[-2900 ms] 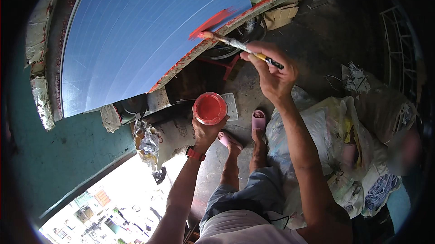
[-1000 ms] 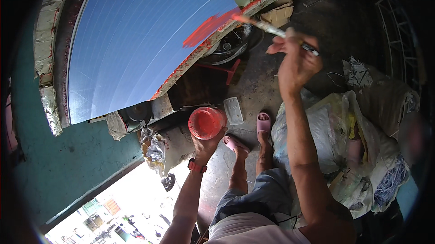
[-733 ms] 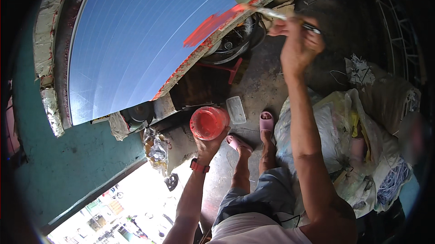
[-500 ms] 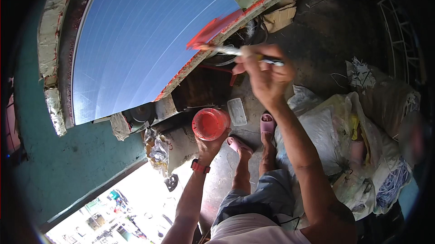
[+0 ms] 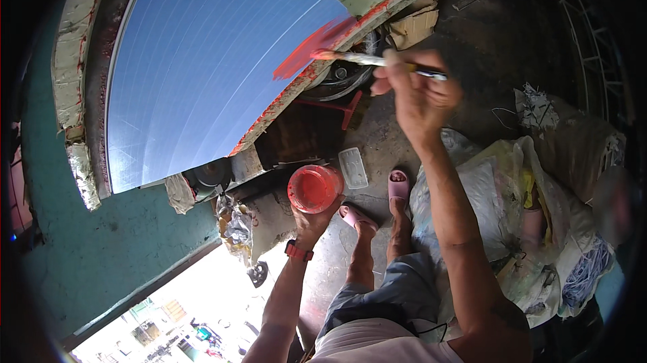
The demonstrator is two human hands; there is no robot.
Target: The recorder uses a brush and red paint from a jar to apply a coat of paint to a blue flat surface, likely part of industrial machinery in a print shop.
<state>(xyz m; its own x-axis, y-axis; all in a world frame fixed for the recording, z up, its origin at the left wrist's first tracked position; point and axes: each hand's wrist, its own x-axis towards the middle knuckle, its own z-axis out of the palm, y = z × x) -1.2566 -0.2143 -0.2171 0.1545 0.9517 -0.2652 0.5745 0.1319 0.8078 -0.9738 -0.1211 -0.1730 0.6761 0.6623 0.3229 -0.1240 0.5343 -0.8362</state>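
My right hand [image 5: 424, 93] is closed round the handle of a paintbrush [image 5: 360, 58]. The brush's red-wet tip meets the near right part of a large blue-white ribbed panel [image 5: 216, 59], where a patch of streaky red paint [image 5: 306, 49] lies close to the edge. Lower and to the left, my left hand [image 5: 313, 221] grips a round container of red paint [image 5: 315, 189] from below and the side, its opening facing up. Red smears also mark the worn border [image 5: 269, 108] along the panel.
A clear plastic tray [image 5: 353, 167] lies on the floor by my pink slippers. Bulging plastic sacks [image 5: 472, 191] crowd the right side. Under the panel's edge are a wheel-like round object [image 5: 340, 74] and a red-backed broom [image 5: 352, 110]. A teal wall [image 5: 121, 255] stands at left.
My right hand and the brush have moved to the right along the panel's edge. The red patch looks a little wider and streakier. My left hand with the paint container has barely shifted.
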